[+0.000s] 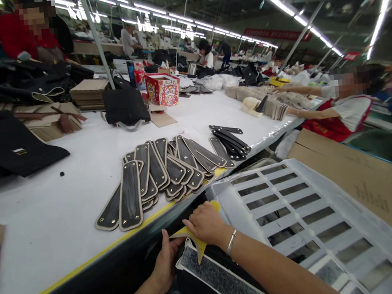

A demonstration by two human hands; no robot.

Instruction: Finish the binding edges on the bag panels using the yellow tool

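Note:
My right hand (205,223), with a bracelet at the wrist, is closed round a yellow piece (199,247) over the near end of a black case-like item (222,278). That item lies low in front of me and has a grey speckled strip with a white edge. Just left of it my left hand (168,256) has its thumb raised apart; its other fingers are partly hidden behind the yellow piece and the item's end. Beyond my hands, a pile of dark straps with pale edges and metal studs (129,195) lies on the white table (70,242).
A white slotted frame (272,181) and a cardboard box (354,168) are at the right. Several black straps (230,141), a black bag (126,106) and a red patterned box (163,89) stand farther back. A person in red (345,114) works at the right edge.

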